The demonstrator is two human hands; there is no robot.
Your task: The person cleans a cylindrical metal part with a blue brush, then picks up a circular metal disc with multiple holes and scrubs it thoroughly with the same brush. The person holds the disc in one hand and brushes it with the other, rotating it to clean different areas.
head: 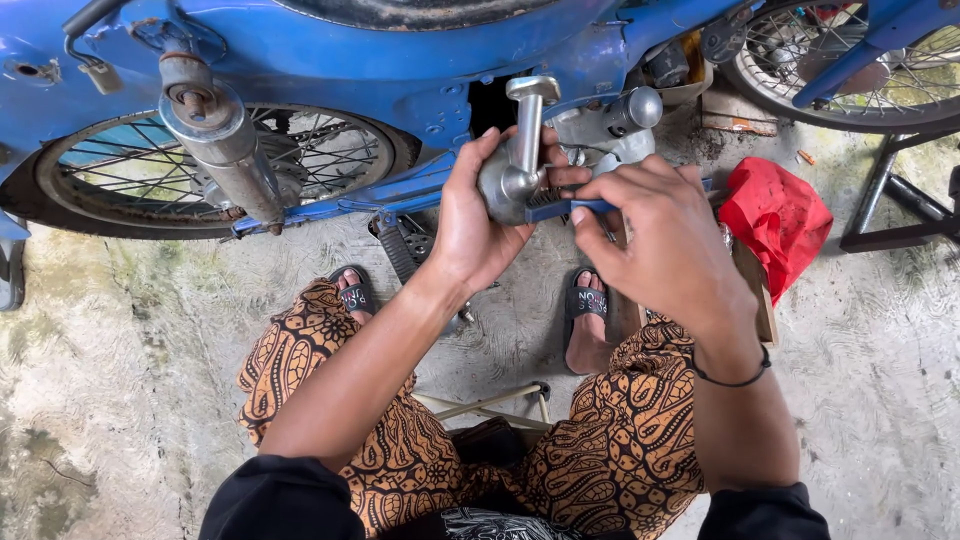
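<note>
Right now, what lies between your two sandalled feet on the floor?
In the head view, between the left sandal and right sandal lies bare concrete floor, crossed above by the left hand's wrist.

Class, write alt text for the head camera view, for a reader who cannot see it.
A seated person's left hand holds a grey metal engine part while the right hand works a blue-handled tool against it. Behind stands a blue motorbike, with a red cloth on the concrete floor.
</note>
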